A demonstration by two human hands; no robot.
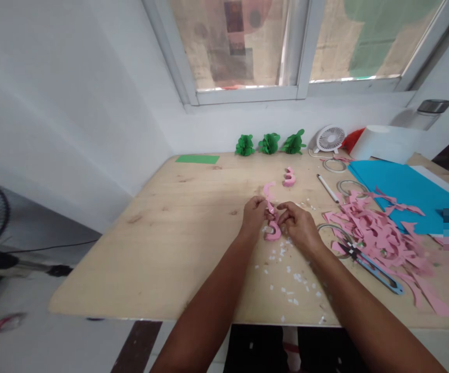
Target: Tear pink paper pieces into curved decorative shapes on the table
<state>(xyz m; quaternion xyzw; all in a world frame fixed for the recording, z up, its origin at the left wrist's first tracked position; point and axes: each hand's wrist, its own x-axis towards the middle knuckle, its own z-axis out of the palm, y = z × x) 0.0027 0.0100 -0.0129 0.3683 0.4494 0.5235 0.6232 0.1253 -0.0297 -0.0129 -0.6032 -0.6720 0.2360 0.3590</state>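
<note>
A pink paper cutout shaped like a 3 (270,192) is pinched in the fingertips of my left hand (254,213), upright just above the tabletop. My right hand (299,224) is close on its other side, index finger reaching toward the paper and thumb a little apart, with nothing visible between them. Right below the fingers lies a thicker pink 3-shaped piece (273,232), its upper part partly hidden. Farther back, another layered pink 3 (289,177) rests on the table. Small white scraps (288,274) are scattered between my forearms.
Pink paper offcuts (383,233) pile up at the right, beside blue-handled scissors (379,272), tape rolls (335,165), a white marker (328,188) and blue sheets (399,181). Green paper ornaments (269,144) and a small white fan (330,138) stand along the wall. A green strip (197,159) lies back left.
</note>
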